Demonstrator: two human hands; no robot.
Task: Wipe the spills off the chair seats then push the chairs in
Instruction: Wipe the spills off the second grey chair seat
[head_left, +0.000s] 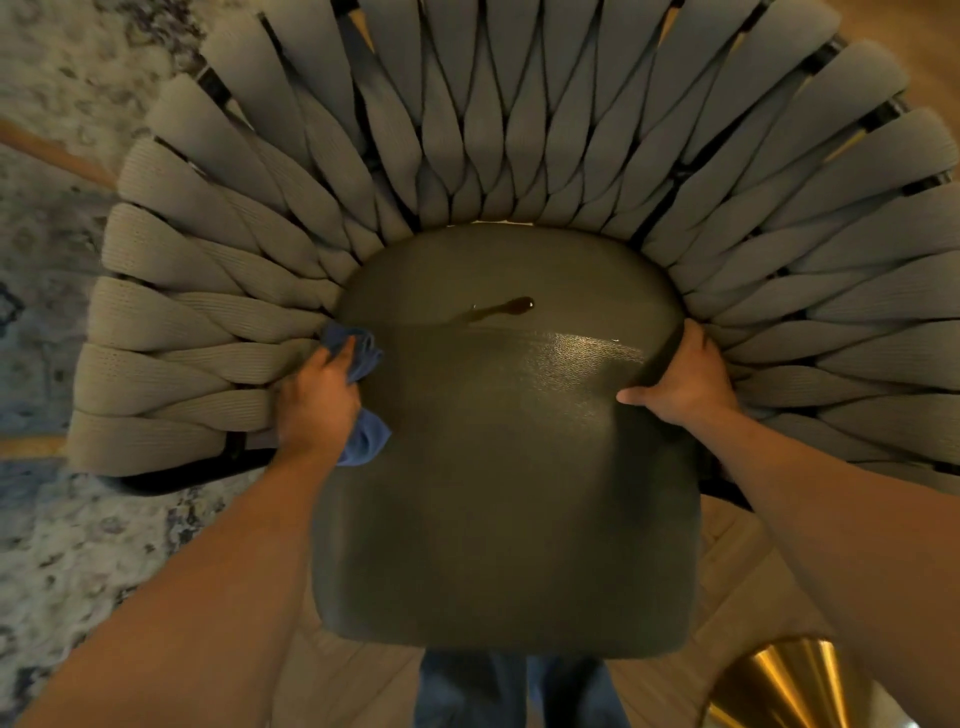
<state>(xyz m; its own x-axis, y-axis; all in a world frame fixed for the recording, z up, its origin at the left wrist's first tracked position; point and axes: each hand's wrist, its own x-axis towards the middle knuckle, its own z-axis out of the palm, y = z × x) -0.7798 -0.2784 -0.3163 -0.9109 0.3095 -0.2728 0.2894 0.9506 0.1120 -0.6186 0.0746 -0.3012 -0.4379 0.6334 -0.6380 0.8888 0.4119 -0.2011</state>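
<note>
The left hand (317, 400) grip holds a bunched blue cloth (363, 395) at the seat (509, 493) edge. The dark spill (506, 307) lies ahead and to its right. Sweep across it once; the right hand (680, 376) grip clamps the opposite edge.

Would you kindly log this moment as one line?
left hand: grips blue cloth at seat edge | right hand: braces seat | spill: unwiped

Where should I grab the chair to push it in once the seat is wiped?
Probably the seat by its two side edges, from the open front. The right hand already clasps the right edge; the woven back wraps the other sides. The spill remains.
</note>
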